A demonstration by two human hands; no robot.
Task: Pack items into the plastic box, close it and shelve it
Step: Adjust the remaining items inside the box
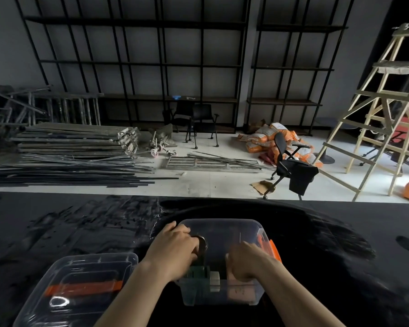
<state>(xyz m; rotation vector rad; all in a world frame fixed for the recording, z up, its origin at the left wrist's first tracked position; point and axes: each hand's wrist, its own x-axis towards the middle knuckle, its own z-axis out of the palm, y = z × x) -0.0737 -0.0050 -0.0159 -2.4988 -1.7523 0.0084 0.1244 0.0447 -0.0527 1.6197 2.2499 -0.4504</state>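
Observation:
A clear plastic box [232,228] with orange latches stands open on the black table, right in front of me. Both hands reach down into it. My left hand [175,250] is closed around a roll with a dark ring [202,241] at the box's left side. My right hand [247,263] is curled inside the box on the right; what it grips is hidden. A green item [195,273] and a pale tape roll [214,279] lie at the box's near wall. The clear lid [80,286] with an orange handle lies flat to the left.
The black table [328,244] runs the full width. Beyond it, black shelving [137,64] lines the far wall. Metal bars [64,156] are stacked on the floor at left, office chairs [291,166] and orange sacks [265,138] in the middle, a wooden ladder [376,109] at right.

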